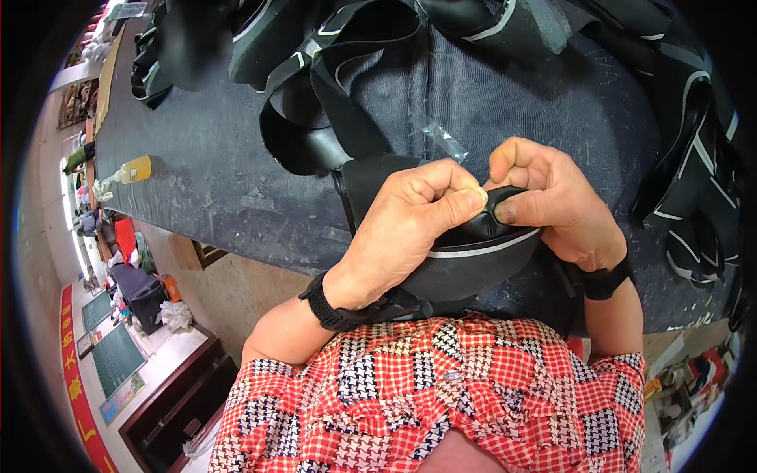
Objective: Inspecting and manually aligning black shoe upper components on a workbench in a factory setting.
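Left hand [410, 225] and right hand [552, 197] pinching black piece [465, 260], both grips clenched on it. Above dark worktop [213, 173]. More black pieces [339, 71] behind.

Even daylight, moderately bright; source appears to be at far left, where the floor [169, 347] reads pale and washed out. Shadows soft, no hard edges. Dark table cover [205, 181] shows a dull sheen. Centre sharp. Strong fisheye bending toward the rim; black vignette encloses the circular frame. No motion blur.
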`<action>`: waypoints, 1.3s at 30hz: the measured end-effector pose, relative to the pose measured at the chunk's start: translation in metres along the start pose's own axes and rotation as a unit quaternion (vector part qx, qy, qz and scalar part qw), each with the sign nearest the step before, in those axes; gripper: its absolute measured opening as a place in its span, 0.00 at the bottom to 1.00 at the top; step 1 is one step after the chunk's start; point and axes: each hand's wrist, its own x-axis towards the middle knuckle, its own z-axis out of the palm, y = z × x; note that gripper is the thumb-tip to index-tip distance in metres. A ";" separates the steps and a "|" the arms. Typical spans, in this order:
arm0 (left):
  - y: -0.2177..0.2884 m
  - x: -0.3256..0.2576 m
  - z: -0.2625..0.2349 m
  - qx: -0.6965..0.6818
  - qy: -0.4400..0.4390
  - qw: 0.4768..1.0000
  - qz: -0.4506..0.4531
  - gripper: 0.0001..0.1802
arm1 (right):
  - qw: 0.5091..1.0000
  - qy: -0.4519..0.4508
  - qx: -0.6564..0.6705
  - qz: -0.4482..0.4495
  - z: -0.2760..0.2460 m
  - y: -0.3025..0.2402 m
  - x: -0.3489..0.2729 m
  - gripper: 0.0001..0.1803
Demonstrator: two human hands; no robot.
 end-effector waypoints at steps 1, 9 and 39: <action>0.001 0.000 -0.001 -0.007 -0.002 1.000 -0.003 0.05 | 1.000 0.000 0.000 -0.001 0.001 0.000 0.001 0.14; -0.006 0.004 -0.002 0.006 -0.001 1.000 0.009 0.05 | 0.999 0.022 0.044 0.015 0.000 0.004 0.003 0.09; 0.015 -0.008 0.004 0.143 0.030 0.986 0.085 0.04 | 0.996 -0.031 -0.076 -0.035 0.006 -0.014 -0.005 0.13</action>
